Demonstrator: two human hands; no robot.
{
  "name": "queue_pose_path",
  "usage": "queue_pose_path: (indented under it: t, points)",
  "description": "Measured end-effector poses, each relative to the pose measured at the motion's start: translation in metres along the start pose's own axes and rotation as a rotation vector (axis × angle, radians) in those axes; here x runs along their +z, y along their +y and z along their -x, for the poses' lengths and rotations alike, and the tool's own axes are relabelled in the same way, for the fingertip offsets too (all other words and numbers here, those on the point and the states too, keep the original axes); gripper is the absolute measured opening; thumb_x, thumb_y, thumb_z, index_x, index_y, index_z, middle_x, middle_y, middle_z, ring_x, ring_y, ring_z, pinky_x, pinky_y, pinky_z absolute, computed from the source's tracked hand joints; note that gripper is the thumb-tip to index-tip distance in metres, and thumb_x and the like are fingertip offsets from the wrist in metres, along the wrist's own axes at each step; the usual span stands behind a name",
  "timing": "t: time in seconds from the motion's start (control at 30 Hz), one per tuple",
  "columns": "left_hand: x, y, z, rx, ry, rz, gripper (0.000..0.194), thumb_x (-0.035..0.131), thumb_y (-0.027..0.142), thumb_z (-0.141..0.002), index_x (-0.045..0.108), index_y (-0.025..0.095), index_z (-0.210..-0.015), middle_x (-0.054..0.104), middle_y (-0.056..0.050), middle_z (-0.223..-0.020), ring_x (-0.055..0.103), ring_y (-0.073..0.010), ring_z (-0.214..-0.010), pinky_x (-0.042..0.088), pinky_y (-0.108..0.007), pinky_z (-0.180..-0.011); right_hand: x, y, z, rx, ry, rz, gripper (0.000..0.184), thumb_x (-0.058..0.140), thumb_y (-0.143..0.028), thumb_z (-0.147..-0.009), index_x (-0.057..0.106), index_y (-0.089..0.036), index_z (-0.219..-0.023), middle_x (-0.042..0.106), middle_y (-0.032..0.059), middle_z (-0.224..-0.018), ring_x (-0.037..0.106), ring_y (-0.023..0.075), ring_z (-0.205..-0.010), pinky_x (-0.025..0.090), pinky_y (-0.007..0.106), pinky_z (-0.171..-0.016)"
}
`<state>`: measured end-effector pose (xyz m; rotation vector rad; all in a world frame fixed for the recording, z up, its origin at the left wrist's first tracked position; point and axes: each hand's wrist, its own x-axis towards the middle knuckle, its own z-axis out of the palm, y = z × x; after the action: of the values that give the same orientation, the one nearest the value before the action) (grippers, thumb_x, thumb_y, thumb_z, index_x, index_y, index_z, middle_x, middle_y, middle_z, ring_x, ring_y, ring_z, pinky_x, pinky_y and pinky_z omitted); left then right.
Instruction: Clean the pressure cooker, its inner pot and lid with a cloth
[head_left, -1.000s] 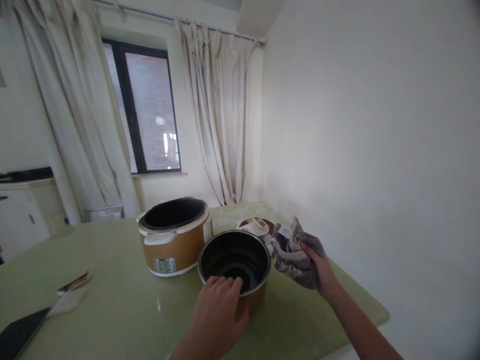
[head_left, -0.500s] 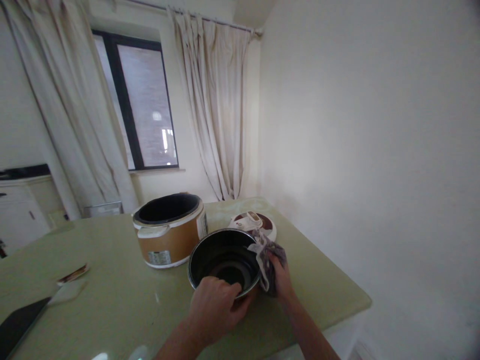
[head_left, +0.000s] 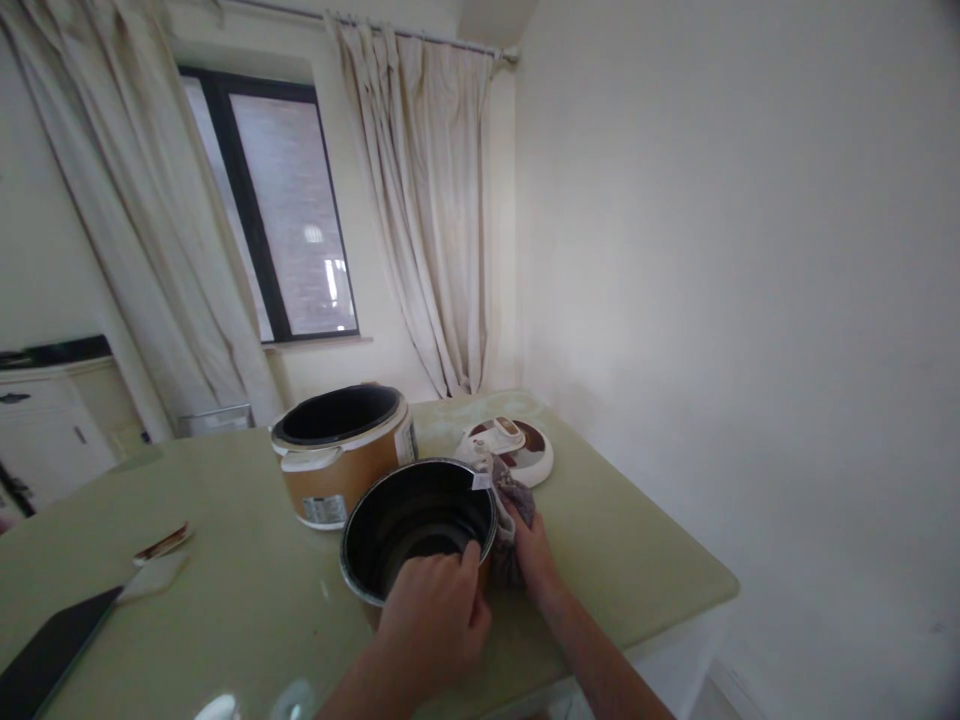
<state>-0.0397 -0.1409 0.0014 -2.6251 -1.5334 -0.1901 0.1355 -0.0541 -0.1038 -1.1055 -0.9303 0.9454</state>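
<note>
A dark inner cooking pot [head_left: 405, 500] is tilted toward me over the table, its black inside showing. My left hand [head_left: 435, 610] grips its near rim, with the fingers closed over the edge. On the pot's right side, my right hand [head_left: 534, 545] is closed around a crumpled grey-purple cloth [head_left: 510, 495] pressed against the outer wall near the rim. A small white tag on the cloth hangs over the rim. Behind the pot stands the orange-brown rice cooker body [head_left: 341, 475], without its lid. To its right lies the white and brown lid [head_left: 525, 452].
The pale green tabletop [head_left: 247, 590] ends in a rounded corner at right, close to a plain wall [head_left: 735, 300]. A dark flat blade-like tool [head_left: 56, 645] lies at left beside a small brown and white piece [head_left: 161, 545]. Curtains and a window are behind.
The pot has shifted left and turned somewhat in my left hand. My right hand has moved left with the cloth, staying at the pot's right side.
</note>
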Motion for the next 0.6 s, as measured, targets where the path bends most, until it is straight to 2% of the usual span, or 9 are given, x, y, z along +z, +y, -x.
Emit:
queue_pose_path:
  t: [0.1, 0.17, 0.23, 0.3, 0.37, 0.47, 0.53, 0.6]
  points:
    - [-0.002, 0.022, -0.015, -0.072, -0.036, -0.019, 0.031, 0.042, 0.023, -0.102, 0.072, 0.017, -0.111, 0.079, -0.017, -0.089, 0.078, -0.0347, -0.082, 0.053, -0.041, -0.070, 0.001, 0.007, 0.029, 0.036, 0.143, -0.029, 0.062, 0.076, -0.067, -0.079, 0.075, -0.021, -0.120, 0.077, 0.0115, -0.126, 0.069, 0.0332, -0.126, 0.050, 0.047, -0.113]
    - [-0.003, 0.023, -0.019, -0.038, -0.055, -0.021, 0.030, 0.043, 0.021, -0.102, 0.073, 0.017, -0.107, 0.080, -0.017, -0.089, 0.079, -0.0344, -0.082, 0.053, -0.040, -0.070, -0.001, 0.016, 0.046, -0.028, 0.210, -0.045, 0.064, 0.077, -0.063, -0.081, 0.070, -0.022, -0.130, 0.072, 0.0108, -0.136, 0.064, 0.0313, -0.133, 0.049, 0.043, -0.115]
    - [-0.001, 0.016, -0.018, 0.028, -0.045, -0.013, 0.027, 0.047, 0.026, -0.102, 0.073, 0.019, -0.104, 0.080, -0.016, -0.088, 0.079, -0.0331, -0.080, 0.053, -0.039, -0.070, -0.004, 0.019, 0.050, -0.075, 0.259, -0.067, 0.069, 0.078, -0.062, -0.081, 0.066, -0.023, -0.137, 0.070, 0.0107, -0.141, 0.062, 0.0305, -0.136, 0.050, 0.041, -0.114]
    - [0.003, 0.005, -0.015, 0.097, -0.009, -0.015, 0.029, 0.048, 0.034, -0.103, 0.073, 0.020, -0.099, 0.080, -0.014, -0.085, 0.078, -0.0315, -0.077, 0.053, -0.037, -0.069, -0.007, 0.012, 0.038, -0.085, 0.275, -0.087, 0.068, 0.077, -0.065, -0.080, 0.069, -0.022, -0.133, 0.071, 0.0118, -0.139, 0.064, 0.0315, -0.134, 0.051, 0.041, -0.113]
    - [0.009, -0.011, -0.010, 0.174, 0.026, -0.033, 0.031, 0.048, 0.040, -0.103, 0.073, 0.022, -0.095, 0.079, -0.012, -0.080, 0.077, -0.0295, -0.072, 0.051, -0.036, -0.068, -0.010, -0.004, 0.012, -0.068, 0.250, -0.102, 0.067, 0.075, -0.070, -0.078, 0.074, -0.019, -0.122, 0.075, 0.0130, -0.131, 0.066, 0.0335, -0.130, 0.050, 0.044, -0.112]
    - [0.016, -0.041, -0.005, 0.356, 0.062, -0.024, 0.026, 0.055, 0.042, -0.100, 0.070, 0.024, -0.089, 0.077, -0.008, -0.074, 0.073, -0.0239, -0.066, 0.048, -0.034, -0.066, -0.013, -0.027, -0.027, -0.087, 0.107, -0.088, 0.067, 0.076, -0.072, -0.074, 0.077, -0.020, -0.115, 0.077, 0.0117, -0.126, 0.067, 0.0344, -0.126, 0.048, 0.048, -0.114]
    - [0.016, -0.059, -0.003, 0.464, 0.089, 0.014, 0.022, 0.058, 0.040, -0.097, 0.069, 0.024, -0.087, 0.075, -0.006, -0.073, 0.070, -0.0203, -0.065, 0.046, -0.034, -0.067, -0.013, -0.031, -0.039, -0.123, 0.034, -0.076, 0.065, 0.076, -0.071, -0.075, 0.077, -0.021, -0.117, 0.076, 0.0119, -0.129, 0.067, 0.0342, -0.127, 0.048, 0.048, -0.114]
    - [0.013, -0.070, 0.001, 0.512, 0.114, 0.033, 0.019, 0.059, 0.038, -0.095, 0.068, 0.024, -0.086, 0.074, -0.005, -0.076, 0.069, -0.0201, -0.070, 0.047, -0.036, -0.072, -0.014, -0.024, -0.039, -0.153, 0.035, -0.056, 0.066, 0.071, -0.074, -0.080, 0.077, -0.021, -0.119, 0.076, 0.0135, -0.129, 0.069, 0.0351, -0.124, 0.051, 0.050, -0.110]
